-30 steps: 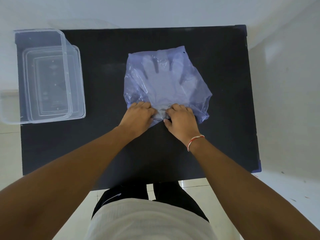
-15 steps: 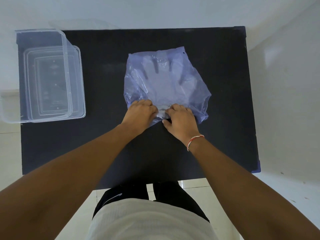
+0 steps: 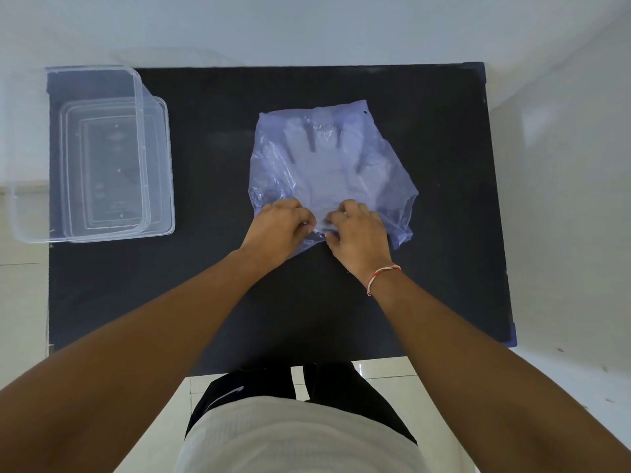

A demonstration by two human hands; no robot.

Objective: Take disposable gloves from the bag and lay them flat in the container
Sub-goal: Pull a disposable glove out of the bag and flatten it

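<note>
A thin bluish plastic bag (image 3: 392,186) lies flat on the black table (image 3: 307,302), with the pale outline of disposable gloves (image 3: 324,162) showing through it, fingers pointing away from me. My left hand (image 3: 276,230) and my right hand (image 3: 358,233) both pinch the bag's near edge, almost touching each other. A clear plastic container (image 3: 30,186) stands at the table's far left, with nothing visible inside it.
A clear lid (image 3: 160,172) lies under or beside the container on its right. The table's right edge (image 3: 502,233) borders a white floor and wall. My legs and white shirt are below the table's near edge.
Both hands stay on the bag's near edge; the fingers have shifted slightly, crumpling the plastic between them a little more. The bag itself has barely moved.
</note>
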